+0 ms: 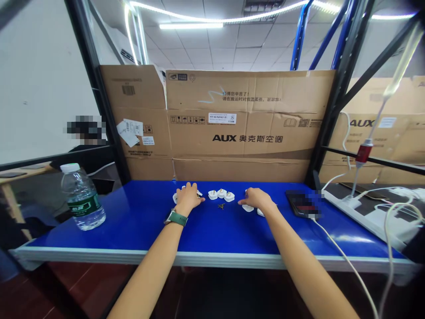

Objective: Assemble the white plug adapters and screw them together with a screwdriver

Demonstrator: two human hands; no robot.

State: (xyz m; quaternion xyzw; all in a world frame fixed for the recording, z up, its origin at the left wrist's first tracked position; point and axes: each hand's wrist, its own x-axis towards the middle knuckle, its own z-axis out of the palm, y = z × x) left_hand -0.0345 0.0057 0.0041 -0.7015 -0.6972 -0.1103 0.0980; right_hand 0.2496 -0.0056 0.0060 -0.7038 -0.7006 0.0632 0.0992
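Plugs (221, 194), three white ones side by side, sit on the blue tabletop (226, 232) between my left grip (188, 196) and right grip (260, 199), near both. I can't tell if either holds anything.

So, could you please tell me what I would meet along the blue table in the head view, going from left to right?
Bottle, left grip, three white plugs, right grip, phone, power strip.
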